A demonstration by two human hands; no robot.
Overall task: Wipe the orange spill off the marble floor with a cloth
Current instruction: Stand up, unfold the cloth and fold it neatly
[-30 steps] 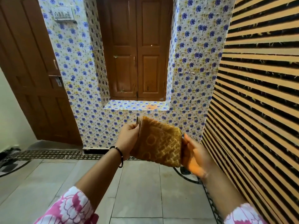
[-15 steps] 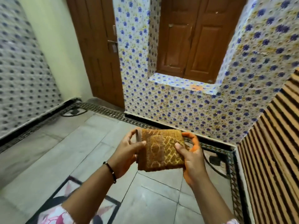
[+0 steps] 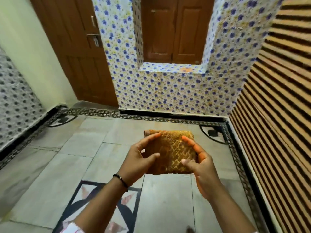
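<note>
A folded golden-brown patterned cloth is held flat in front of me, above the grey marble floor. My left hand grips its left edge, thumb on top. My right hand grips its right edge, with orange staining on the fingertips. An orange patch shows on the flowered window ledge. No orange spill is visible on the floor in this view.
A flower-tiled wall with wooden shutters stands ahead, and a wooden door is at the left. A striped slatted panel runs along the right. A dark patterned border edges the floor; an inlay motif lies below my arms.
The view has tilted down toward the floor. The cloth has gone from upright to lying flat between both hands, lower and closer to the floor.
</note>
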